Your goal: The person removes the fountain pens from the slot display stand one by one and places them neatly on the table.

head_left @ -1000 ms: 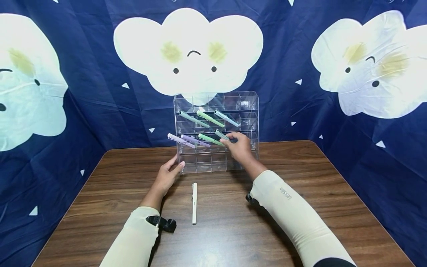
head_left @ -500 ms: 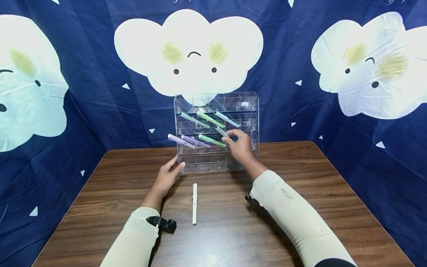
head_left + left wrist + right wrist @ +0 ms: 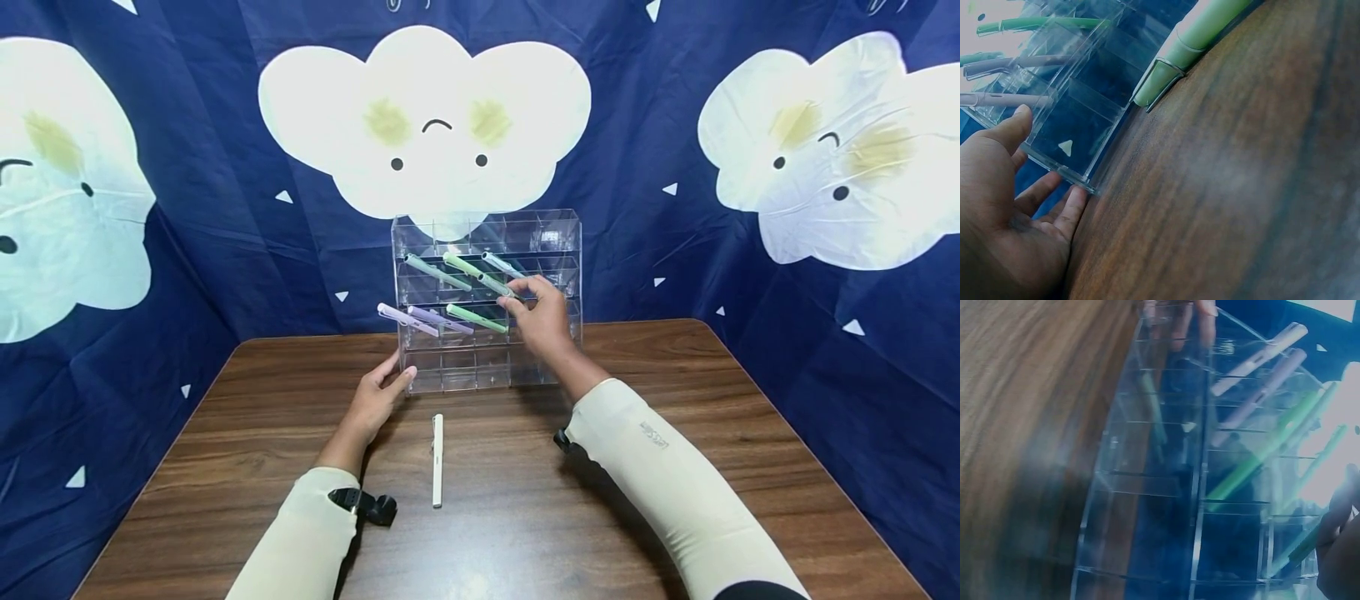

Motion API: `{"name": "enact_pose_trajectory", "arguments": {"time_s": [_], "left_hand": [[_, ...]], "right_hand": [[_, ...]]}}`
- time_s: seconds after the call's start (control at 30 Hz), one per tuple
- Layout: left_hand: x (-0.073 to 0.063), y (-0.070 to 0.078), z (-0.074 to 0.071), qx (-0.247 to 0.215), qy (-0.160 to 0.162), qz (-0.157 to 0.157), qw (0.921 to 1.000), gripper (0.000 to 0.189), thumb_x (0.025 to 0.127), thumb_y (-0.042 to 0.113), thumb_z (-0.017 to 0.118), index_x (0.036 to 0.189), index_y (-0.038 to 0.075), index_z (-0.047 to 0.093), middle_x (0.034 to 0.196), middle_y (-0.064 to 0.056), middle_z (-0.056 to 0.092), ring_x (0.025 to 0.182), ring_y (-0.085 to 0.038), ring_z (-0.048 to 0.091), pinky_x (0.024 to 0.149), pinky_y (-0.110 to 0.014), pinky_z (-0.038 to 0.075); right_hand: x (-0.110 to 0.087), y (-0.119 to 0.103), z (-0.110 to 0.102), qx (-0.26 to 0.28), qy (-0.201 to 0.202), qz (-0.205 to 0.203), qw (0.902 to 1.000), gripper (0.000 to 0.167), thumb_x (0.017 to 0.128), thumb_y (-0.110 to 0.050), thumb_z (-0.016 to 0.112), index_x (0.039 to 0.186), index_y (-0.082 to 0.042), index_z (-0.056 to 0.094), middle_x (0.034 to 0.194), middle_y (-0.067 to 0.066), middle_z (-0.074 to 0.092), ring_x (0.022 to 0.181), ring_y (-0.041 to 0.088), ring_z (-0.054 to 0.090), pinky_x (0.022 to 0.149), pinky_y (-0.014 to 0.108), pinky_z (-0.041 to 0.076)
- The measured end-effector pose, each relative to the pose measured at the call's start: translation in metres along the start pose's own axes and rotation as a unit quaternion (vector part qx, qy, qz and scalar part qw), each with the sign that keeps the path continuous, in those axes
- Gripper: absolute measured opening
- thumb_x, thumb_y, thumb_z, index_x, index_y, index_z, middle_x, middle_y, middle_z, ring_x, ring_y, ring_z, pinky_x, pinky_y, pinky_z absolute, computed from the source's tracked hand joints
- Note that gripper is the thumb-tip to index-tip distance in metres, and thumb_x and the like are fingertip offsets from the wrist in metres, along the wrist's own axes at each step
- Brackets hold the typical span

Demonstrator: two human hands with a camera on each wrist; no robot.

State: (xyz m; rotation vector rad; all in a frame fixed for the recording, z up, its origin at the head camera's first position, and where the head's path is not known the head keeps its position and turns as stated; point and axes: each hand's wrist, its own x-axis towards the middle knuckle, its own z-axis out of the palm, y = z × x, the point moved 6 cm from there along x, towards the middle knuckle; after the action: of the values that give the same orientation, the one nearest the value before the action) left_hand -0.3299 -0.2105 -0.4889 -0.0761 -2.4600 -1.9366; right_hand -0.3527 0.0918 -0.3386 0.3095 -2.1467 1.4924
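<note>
A clear acrylic pen rack [image 3: 492,379] with tiered compartments stands at the back of the table. My left hand [image 3: 375,398] grips its lower left side, thumb at the front and fingers around the edge, as the left wrist view shows. My right hand [image 3: 542,321] pinches a grey-green pen [image 3: 492,283] in front of the rack; its cap end overlaps the lime pen [image 3: 459,263]. A teal pen [image 3: 437,272] and a light blue pen [image 3: 500,264] share that upper tier. Below lean a pale pink pen [image 3: 407,318], a purple pen [image 3: 441,320] and a green pen [image 3: 477,317].
A white pen [image 3: 438,461] lies on the wooden table [image 3: 510,517] between the forearms, its clip toward the left. Behind the table hangs a dark blue curtain [image 3: 637,233] with cloud prints.
My right hand has lifted the grey-green pen from the lower pen tier to the height of the upper pens. The left hand has stayed on the rack's side.
</note>
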Motion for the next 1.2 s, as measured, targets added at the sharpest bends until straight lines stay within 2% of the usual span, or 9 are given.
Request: {"name": "enact_pose_trajectory", "arguments": {"time_s": [0.1,0.27,0.43,0.57,0.7,0.83,0.9,1.0,1.2], "left_hand": [[0.001,-0.002,0.000,-0.004,0.003,0.004,1.0000,0.065,0.110,0.031,0.069,0.169,0.020,0.043,0.172,-0.015,0.044,0.158,-0.033,0.046,0.118,-0.024,0.046],[0.002,-0.004,0.000,-0.018,0.006,0.009,0.9998,0.065,0.110,0.028,0.070,0.168,0.017,0.044,0.172,-0.016,0.045,0.157,-0.033,0.047,0.098,-0.002,0.044],[0.002,-0.003,-0.001,-0.007,0.006,0.007,0.9999,0.065,0.110,0.031,0.069,0.168,0.019,0.044,0.172,-0.015,0.045,0.157,-0.032,0.047,0.104,-0.008,0.045],[0.001,-0.002,-0.002,0.000,0.004,0.008,1.0000,0.065,0.110,0.032,0.069,0.168,0.019,0.043,0.172,-0.015,0.045,0.156,-0.032,0.048,0.112,-0.018,0.046],[0.000,-0.001,-0.001,0.002,0.003,0.011,0.9999,0.065,0.110,0.032,0.069,0.168,0.018,0.043,0.171,-0.016,0.046,0.155,-0.032,0.049,0.107,-0.013,0.047],[0.000,-0.001,-0.001,-0.002,0.003,0.017,0.9999,0.064,0.111,0.031,0.068,0.168,0.018,0.043,0.171,-0.017,0.045,0.155,-0.032,0.049,0.099,-0.007,0.046],[0.001,-0.001,-0.001,-0.001,0.004,0.020,0.9998,0.064,0.111,0.031,0.068,0.168,0.018,0.043,0.171,-0.017,0.045,0.155,-0.032,0.049,0.098,-0.005,0.046],[0.001,0.000,0.000,-0.001,0.000,0.026,0.9997,0.064,0.111,0.030,0.067,0.169,0.016,0.042,0.172,-0.018,0.044,0.155,-0.034,0.048,0.097,-0.004,0.046],[0.000,-0.001,0.000,-0.002,-0.005,0.027,0.9996,0.065,0.112,0.029,0.066,0.169,0.015,0.040,0.174,-0.018,0.041,0.157,-0.036,0.046,0.104,-0.009,0.046]], "right_hand": [[-0.002,-0.008,-0.007,0.025,0.003,-0.004,0.9997,0.020,0.094,-0.009,0.087,0.108,0.000,0.076,0.111,0.019,0.077,0.053,0.018,0.061,0.048,0.021,0.048],[-0.004,-0.016,-0.014,0.036,0.009,0.002,0.9993,0.024,0.091,-0.012,0.091,0.104,-0.001,0.075,0.085,0.020,0.076,0.047,0.014,0.061,0.047,0.023,0.049],[-0.009,-0.014,-0.018,0.066,-0.008,0.031,0.9973,0.023,0.088,-0.004,0.091,0.096,0.000,0.070,0.089,0.010,0.071,0.048,0.020,0.062,0.048,0.025,0.053],[-0.012,-0.008,-0.017,0.111,-0.044,0.071,0.9903,0.028,0.087,0.000,0.090,0.094,0.001,0.063,0.097,0.007,0.071,0.043,0.012,0.058,0.045,0.027,0.053],[-0.016,-0.005,-0.015,0.133,-0.101,0.092,0.9817,0.040,0.089,-0.001,0.090,0.115,-0.001,0.059,0.094,0.004,0.067,0.039,0.011,0.057,0.039,0.031,0.050],[-0.026,-0.006,-0.009,0.154,-0.167,0.084,0.9703,0.081,0.092,0.002,0.085,0.159,-0.010,0.041,0.089,0.008,0.066,0.038,0.015,0.058,0.037,0.035,0.050],[-0.034,-0.006,-0.005,0.153,-0.195,0.083,0.9653,0.097,0.094,0.003,0.083,0.171,-0.018,0.028,0.088,0.012,0.067,0.039,0.017,0.058,0.037,0.037,0.051],[-0.046,-0.004,0.002,0.143,-0.222,0.083,0.9609,0.103,0.095,0.003,0.081,0.175,-0.024,0.022,0.090,0.019,0.070,0.039,0.018,0.059,0.036,0.039,0.051],[-0.067,0.000,0.013,0.134,-0.260,0.087,0.9523,0.089,0.101,0.001,0.073,0.172,-0.026,0.028,0.098,0.025,0.072,0.042,0.018,0.063,0.039,0.042,0.054]]}}
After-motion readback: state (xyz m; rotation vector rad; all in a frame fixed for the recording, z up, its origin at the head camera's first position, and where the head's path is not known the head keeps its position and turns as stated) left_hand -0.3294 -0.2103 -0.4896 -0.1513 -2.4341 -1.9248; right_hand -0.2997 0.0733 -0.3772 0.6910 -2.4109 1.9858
